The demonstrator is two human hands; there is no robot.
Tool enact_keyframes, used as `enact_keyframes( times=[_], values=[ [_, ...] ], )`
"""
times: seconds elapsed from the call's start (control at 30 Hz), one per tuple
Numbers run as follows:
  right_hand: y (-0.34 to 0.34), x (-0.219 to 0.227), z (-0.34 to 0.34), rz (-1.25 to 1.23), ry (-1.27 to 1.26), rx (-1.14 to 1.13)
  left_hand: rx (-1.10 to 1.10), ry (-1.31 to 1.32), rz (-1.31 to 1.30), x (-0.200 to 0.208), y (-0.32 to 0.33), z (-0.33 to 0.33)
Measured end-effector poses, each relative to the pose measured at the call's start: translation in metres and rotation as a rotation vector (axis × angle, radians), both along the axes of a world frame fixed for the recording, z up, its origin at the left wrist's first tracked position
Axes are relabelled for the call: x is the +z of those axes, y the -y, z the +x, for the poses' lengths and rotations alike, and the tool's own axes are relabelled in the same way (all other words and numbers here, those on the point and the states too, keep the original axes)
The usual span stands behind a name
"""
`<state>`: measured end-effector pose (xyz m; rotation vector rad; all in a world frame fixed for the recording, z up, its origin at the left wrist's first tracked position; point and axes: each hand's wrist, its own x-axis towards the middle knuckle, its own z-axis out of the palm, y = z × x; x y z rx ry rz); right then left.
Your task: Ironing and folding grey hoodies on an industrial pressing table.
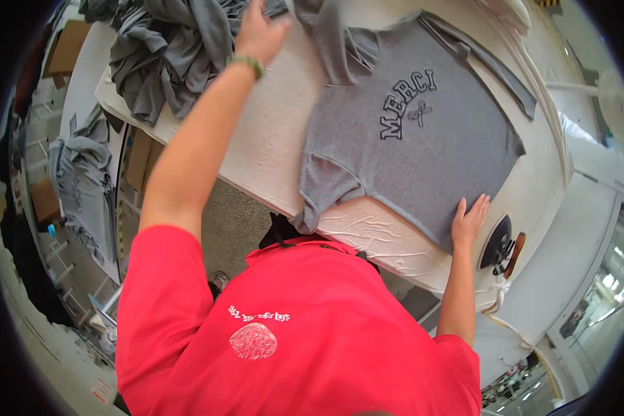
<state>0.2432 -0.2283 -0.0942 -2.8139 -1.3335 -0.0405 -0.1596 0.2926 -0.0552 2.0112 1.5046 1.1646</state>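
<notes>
A grey sweatshirt (437, 132) with dark arched lettering and a small bow outline lies spread on a pale cloth-covered ironing table (256, 149). One sleeve stretches along its far side; the other is bent toward the table's near edge. Flat on the lower hem rests my right hand (469, 220), its fingers extended. My left hand (262, 35) reaches to the far side with fingers apart and nothing visible in it, beside a heap of crumpled grey garments (177, 52). Close to the right of my right hand sits an iron (498, 243) with a dark soleplate and wooden handle.
A pale cord or hose (506, 305) trails from the iron over the table's right edge. To the left, a lower side table (80, 114) carries more grey garments (83, 180). Cardboard boxes (69, 47) stand beyond it. A pale tube (555, 125) runs along the far right edge.
</notes>
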Motion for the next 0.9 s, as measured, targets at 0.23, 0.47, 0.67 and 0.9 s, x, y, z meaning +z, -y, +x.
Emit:
enact_keyframes(
  times=[0.23,0.47,0.67,0.9],
  values=[
    [-0.250,0.093,-0.140,0.314,-0.535,0.767,-0.028,0.380,-1.054,-0.008,0.258,-0.031],
    [-0.421,0.056,-0.207,-0.164,-0.326,1.441,0.051,0.511,-1.095,-0.018,0.251,-0.016],
    [-0.426,0.062,-0.194,-0.446,-0.292,1.398,0.037,0.784,-1.077,-0.013,0.252,-0.022],
    [-0.433,0.073,-0.199,-0.555,-0.354,1.329,0.001,0.890,-1.130,-0.014,0.252,-0.024]
  ],
)
